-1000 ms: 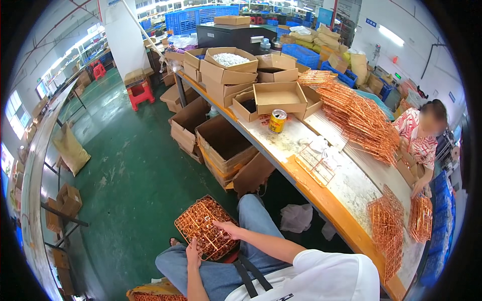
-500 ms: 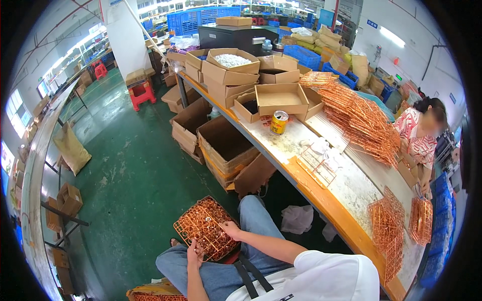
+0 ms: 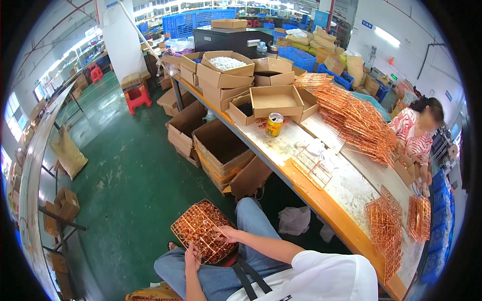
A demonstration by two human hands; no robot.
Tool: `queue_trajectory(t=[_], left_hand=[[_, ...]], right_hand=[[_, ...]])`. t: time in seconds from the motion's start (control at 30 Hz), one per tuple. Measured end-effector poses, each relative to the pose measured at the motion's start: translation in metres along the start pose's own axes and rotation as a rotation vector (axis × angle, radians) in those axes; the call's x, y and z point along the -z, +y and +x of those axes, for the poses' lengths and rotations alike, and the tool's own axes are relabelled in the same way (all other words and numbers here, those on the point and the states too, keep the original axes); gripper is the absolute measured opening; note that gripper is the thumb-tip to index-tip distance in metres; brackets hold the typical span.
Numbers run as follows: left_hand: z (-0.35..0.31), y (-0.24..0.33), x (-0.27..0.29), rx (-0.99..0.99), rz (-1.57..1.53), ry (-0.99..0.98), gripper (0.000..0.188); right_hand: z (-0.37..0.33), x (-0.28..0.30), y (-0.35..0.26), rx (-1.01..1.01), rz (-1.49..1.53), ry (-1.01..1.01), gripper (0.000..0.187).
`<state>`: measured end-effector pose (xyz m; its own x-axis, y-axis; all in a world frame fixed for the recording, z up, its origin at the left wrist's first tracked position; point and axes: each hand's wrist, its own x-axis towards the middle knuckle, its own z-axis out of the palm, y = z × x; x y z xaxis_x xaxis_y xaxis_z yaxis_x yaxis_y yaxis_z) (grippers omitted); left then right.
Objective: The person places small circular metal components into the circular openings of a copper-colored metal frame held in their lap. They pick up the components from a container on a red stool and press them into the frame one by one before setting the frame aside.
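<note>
Seated beside the worktop (image 3: 321, 200), I hold a copper wire grid (image 3: 203, 237) over my lap, my left hand (image 3: 192, 251) clamped on its near edge and my right hand (image 3: 228, 233) with fingers (image 3: 217, 230) pinched on its wires. Beyond my fingers lie open cardboard boxes (image 3: 221, 150) on the green floor (image 3: 125, 180); on the worktop to their right stand a can (image 3: 274, 124) and more copper grids (image 3: 384, 226), where another person (image 3: 416, 135) works.

One can (image 3: 274, 124), two red stools (image 3: 137, 95)
</note>
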<state>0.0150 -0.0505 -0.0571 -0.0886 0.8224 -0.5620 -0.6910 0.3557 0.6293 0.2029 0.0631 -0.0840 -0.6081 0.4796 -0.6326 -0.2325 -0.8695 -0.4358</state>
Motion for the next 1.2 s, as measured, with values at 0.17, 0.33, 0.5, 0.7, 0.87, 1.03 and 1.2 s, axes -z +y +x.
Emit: queue_trajectory(t=[0.17,0.33,0.5,0.7,0.87,1.03,1.2], left_hand=[[0.003,-0.007,-0.01,0.017,0.272,0.045,0.04],[0.0,-0.008,-0.007,-0.026,0.305,0.089,0.041],[-0.002,-0.007,-0.005,-0.006,0.389,0.057,0.041],[-0.003,-0.004,0.007,0.065,0.402,-0.122,0.046],[-0.006,0.005,-0.014,0.195,0.294,0.028,0.036],[-0.005,-0.001,-0.011,0.034,0.208,0.022,0.014],[0.001,-0.01,-0.006,0.005,0.22,0.047,0.01]], right_hand=[[0.0,0.012,-0.004,-0.154,0.013,-0.28,0.029],[-0.015,-0.009,-0.012,-0.213,0.227,-0.035,0.036],[-0.023,-0.015,-0.026,0.152,-0.256,0.105,0.031],[-0.022,-0.01,-0.024,0.02,-0.401,-0.051,0.019],[-0.017,-0.002,-0.028,-0.059,-0.279,-0.001,0.013],[-0.015,-0.002,-0.016,-0.018,-0.351,-0.086,0.011],[-0.013,-0.003,-0.007,0.093,-0.407,-0.045,0.012]])
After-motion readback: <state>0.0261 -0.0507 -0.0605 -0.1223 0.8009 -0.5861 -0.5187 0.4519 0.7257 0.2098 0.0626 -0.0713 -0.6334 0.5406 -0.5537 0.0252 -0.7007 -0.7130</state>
